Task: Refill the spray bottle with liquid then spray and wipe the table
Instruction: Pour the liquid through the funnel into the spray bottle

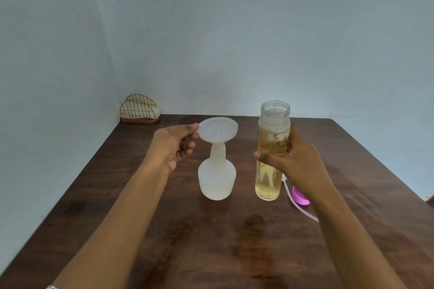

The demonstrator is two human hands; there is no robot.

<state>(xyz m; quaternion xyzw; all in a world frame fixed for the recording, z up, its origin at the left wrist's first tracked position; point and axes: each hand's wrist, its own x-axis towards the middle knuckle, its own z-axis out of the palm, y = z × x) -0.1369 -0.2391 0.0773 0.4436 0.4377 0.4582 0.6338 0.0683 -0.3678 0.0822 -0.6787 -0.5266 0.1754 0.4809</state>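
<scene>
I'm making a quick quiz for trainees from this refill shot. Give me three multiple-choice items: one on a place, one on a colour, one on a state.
1. Where does the white funnel sit?
A. flat on the table
B. in the neck of the frosted spray bottle
C. inside the wire napkin holder

2. What colour is the liquid in the clear bottle?
A. blue
B. pale yellow
C. red

3. How is the clear bottle's mouth?
A. uncapped
B. capped
C. corked

Answers: 1 B, its stem enters the neck while the left hand pinches its rim; 2 B, yellowish through the wall; 3 A, bare threads show above the right hand.
</scene>
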